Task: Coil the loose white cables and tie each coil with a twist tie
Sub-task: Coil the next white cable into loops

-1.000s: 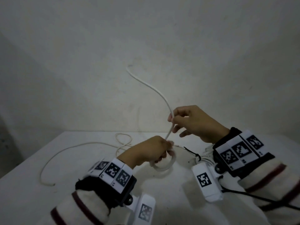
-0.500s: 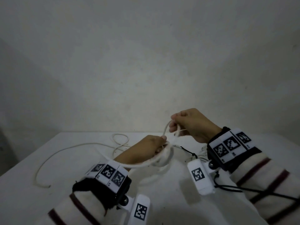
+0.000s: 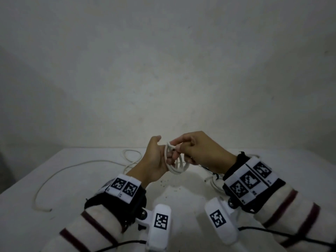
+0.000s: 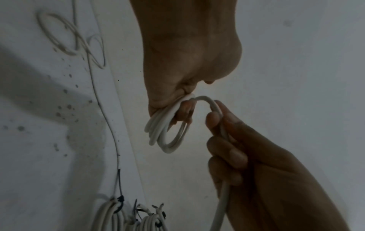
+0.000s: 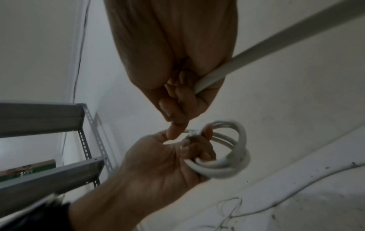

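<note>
Both hands up: left hand (image 3: 154,160) fingers curled through cable coil (image 3: 177,165); right hand (image 3: 201,151) fingertips pinched cable end just above left fingers.

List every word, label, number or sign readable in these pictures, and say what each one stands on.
No readable text in any view.
Wristbands and: black-and-white square code patterns, no letters; tiny marks beneath them are too small to read.
Wrist camera housings and: one square code pattern each, no words.
White cable coil: no printing visible.

White cable coil (image 3: 177,165); cream sleeves (image 3: 294,211), maroon stripes; black-white checker tags (image 3: 125,186); white table (image 3: 76,180).
</note>
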